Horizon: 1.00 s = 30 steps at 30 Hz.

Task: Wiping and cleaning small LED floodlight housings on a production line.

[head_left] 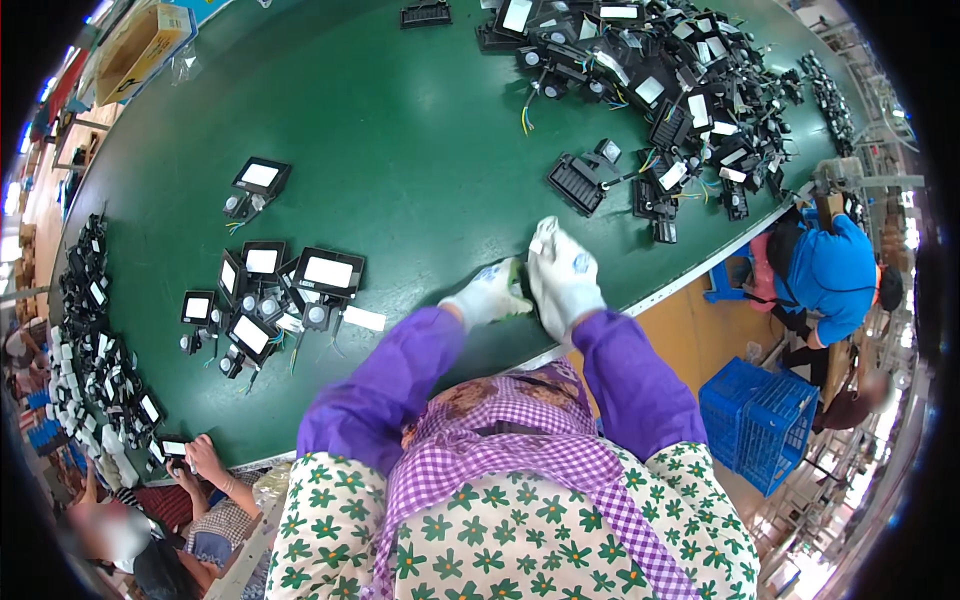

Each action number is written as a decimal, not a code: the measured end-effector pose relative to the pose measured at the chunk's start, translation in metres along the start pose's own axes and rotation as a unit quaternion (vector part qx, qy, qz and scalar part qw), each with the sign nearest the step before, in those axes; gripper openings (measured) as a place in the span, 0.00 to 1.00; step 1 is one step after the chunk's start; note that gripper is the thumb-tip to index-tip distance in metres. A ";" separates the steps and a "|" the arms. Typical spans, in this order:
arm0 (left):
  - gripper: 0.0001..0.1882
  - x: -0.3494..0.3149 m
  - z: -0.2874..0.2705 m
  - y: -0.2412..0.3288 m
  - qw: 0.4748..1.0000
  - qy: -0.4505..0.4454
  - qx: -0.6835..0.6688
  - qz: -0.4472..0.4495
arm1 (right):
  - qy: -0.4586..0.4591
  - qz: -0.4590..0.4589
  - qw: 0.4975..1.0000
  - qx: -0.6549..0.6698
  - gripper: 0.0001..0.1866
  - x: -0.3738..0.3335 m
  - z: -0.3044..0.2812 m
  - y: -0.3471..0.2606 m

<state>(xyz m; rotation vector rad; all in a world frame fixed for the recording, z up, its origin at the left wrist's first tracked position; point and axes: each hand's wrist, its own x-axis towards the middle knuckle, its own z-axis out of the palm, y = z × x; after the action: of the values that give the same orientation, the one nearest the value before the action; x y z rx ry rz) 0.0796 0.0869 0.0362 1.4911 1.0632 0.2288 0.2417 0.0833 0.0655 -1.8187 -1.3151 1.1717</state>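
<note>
My left hand [492, 293], in a white glove, is above the green table near its front edge, with fingers curled toward the other hand. My right hand [563, 275], gloved in white too, is right beside it with its fingers pressed together. A small dark patch shows between the two hands; whatever they hold, if anything, is hidden. Nearest on the right lies a black floodlight [578, 186], its ribbed back up, with a sensor and wires. To my left sits a group of black floodlights with white panels [327, 272], and a single floodlight [260, 177] lies beyond them.
A large heap of floodlights [690, 100] covers the table's far right. More are piled along its left edge [95, 340]. A cardboard box [145, 55] stands at far left. Blue crates [758, 420] are on the floor at right. One person [835, 270] works at right, another's hand [205, 460] at lower left.
</note>
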 end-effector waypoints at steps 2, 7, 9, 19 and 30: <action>0.39 -0.026 -0.001 -0.025 0.976 0.028 -0.202 -0.074 | -0.042 -0.122 0.929 -0.348 0.16 -0.047 0.001 -0.007; 0.50 -0.039 -0.009 -0.019 0.991 0.033 -0.126 -0.032 | -0.047 -0.117 0.936 -0.329 0.16 -0.035 0.012 -0.020; 0.50 -0.038 -0.010 -0.014 0.993 0.009 -0.106 -0.051 | -0.038 -0.056 0.950 -0.304 0.16 0.018 0.019 -0.017; 0.50 -0.043 0.010 -0.023 0.975 0.037 -0.220 -0.016 | -0.119 -0.162 0.906 -0.373 0.17 -0.028 0.023 0.014; 0.48 -0.047 0.010 -0.006 0.981 0.044 -0.167 -0.085 | -0.063 -0.198 0.901 -0.381 0.13 -0.004 0.035 -0.003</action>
<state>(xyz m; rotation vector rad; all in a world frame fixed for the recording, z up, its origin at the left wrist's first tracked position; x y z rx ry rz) 0.0567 0.0459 0.0484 1.0916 1.1532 0.3380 0.2085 0.0796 0.0538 -1.8285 -2.3185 0.5816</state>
